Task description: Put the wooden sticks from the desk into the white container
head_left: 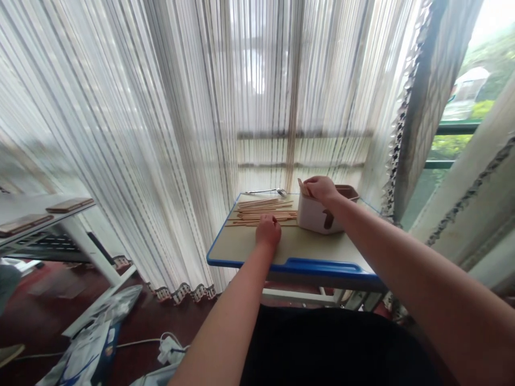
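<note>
Many thin wooden chopsticks (pixel 249 214) lie side by side on the small desk (pixel 237 246). My left hand (pixel 269 230) rests on their near edge, its fingers curled down onto several of them. To the right stands a pale utensil holder (pixel 309 214) with a brown inside and a curved cutout in its front wall. Over the holder's left compartment is my right hand (pixel 321 188), closed on a small bundle of chopsticks (pixel 303 187) whose pale ends stick up beside the fingers. Their lower parts are hidden by the holder.
A shiny metal utensil (pixel 267 191), spoon-like, lies along the desk's back edge. The desk has a raised blue rim (pixel 322 265) in front. Striped curtains (pixel 181 134) hang close behind. Another table (pixel 24 206) stands at left, with plastic bags (pixel 96 338) and a cable on the floor.
</note>
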A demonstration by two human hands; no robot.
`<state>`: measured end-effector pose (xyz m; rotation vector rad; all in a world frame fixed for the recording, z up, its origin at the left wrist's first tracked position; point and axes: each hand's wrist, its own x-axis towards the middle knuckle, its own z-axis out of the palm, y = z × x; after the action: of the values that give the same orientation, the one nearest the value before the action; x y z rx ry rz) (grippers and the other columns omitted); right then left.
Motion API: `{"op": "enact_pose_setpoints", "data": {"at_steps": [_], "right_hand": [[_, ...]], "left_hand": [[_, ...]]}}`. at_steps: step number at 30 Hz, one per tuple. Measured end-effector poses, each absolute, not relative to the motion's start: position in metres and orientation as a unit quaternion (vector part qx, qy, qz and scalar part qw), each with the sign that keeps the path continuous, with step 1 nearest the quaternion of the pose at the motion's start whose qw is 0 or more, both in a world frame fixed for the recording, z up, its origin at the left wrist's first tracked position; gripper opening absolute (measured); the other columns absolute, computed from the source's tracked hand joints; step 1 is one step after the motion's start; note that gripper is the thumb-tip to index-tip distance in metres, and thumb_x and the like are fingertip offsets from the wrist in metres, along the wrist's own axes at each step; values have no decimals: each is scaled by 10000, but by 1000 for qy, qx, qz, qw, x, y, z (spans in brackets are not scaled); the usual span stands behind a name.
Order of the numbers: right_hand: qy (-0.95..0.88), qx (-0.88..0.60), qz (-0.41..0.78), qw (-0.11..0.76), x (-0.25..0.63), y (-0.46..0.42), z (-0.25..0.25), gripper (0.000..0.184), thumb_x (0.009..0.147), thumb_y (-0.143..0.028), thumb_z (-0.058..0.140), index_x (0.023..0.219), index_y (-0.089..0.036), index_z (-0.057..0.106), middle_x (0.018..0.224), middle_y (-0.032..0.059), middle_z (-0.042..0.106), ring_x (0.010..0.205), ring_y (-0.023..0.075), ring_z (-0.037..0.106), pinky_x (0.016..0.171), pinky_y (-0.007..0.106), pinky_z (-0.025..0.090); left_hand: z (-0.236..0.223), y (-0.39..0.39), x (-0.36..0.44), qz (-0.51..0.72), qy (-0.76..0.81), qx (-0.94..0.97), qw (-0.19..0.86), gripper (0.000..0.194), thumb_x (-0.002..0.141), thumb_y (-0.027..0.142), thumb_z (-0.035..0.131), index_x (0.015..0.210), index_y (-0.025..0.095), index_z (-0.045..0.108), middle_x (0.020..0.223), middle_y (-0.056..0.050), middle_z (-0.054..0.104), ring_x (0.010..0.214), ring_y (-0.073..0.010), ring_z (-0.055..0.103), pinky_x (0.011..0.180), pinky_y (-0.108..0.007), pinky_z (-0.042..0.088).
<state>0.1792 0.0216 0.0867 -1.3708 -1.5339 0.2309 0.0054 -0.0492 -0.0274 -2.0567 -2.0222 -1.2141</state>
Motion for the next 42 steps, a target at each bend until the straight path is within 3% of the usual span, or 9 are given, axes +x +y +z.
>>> {"op": "enact_pose_setpoints", "data": {"at_steps": [5,10,13,16,19,24,34,42], "right_hand": [[-571,-554,90,599,177,6,91,233,663,-231,484,803,-135,643,702,42,615,642,142,539,619,273,408],[-559,-469,-20,683,172,-49,47,274,741,-262,420,979,-167,520,916,61,562,736,137,518,687,282,415],[-598,-483,10,640,172,-68,1,260,717,-297,469,940,-170,512,883,52,559,660,129,502,671,286,416],[-625,-516,92,579,176,-64,-30,272,710,-343,479,907,-161,526,773,44,581,636,151,519,639,287,410],[-624,-549,111,544,178,-53,-37,282,719,-354,472,927,-170,525,736,37,592,670,169,542,645,283,400],[-683,-559,97,460,174,-56,-33,346,706,-288,509,1032,-176,482,744,31,602,681,160,553,633,255,385],[-654,-558,117,497,182,-66,-33,333,724,-262,489,1048,-191,451,717,12,597,671,156,561,618,243,393],[-658,-567,123,480,181,-66,-33,259,722,-262,493,970,-193,519,722,27,603,689,159,560,640,246,391]], "left_hand": [[-27,-51,5,-397,-649,-649,25,137,771,189,417,822,171,543,937,-71,503,869,-159,482,794,-263,368],[-25,-56,6,-387,-689,-609,57,182,747,220,444,864,170,575,1040,-108,460,1025,-249,386,888,-380,280],[-27,-56,8,-359,-714,-597,67,219,722,210,461,902,176,581,1108,-124,451,1053,-290,351,857,-423,271],[-30,-55,10,-300,-718,-625,60,235,729,227,446,899,151,590,1041,-149,511,1024,-303,373,839,-452,256],[-31,-55,12,-243,-715,-653,52,262,750,252,409,878,128,600,970,-154,553,987,-290,410,845,-465,229],[-28,-58,15,-202,-714,-665,88,292,758,260,378,899,139,603,1027,-140,543,1014,-279,398,851,-448,218],[-25,-62,17,-195,-735,-636,132,317,758,339,391,904,166,614,1045,-137,528,987,-299,401,773,-424,294],[-24,-66,19,-228,-711,-643,172,288,797,202,332,923,151,586,1030,-151,513,990,-278,406,799,-418,288]]}}
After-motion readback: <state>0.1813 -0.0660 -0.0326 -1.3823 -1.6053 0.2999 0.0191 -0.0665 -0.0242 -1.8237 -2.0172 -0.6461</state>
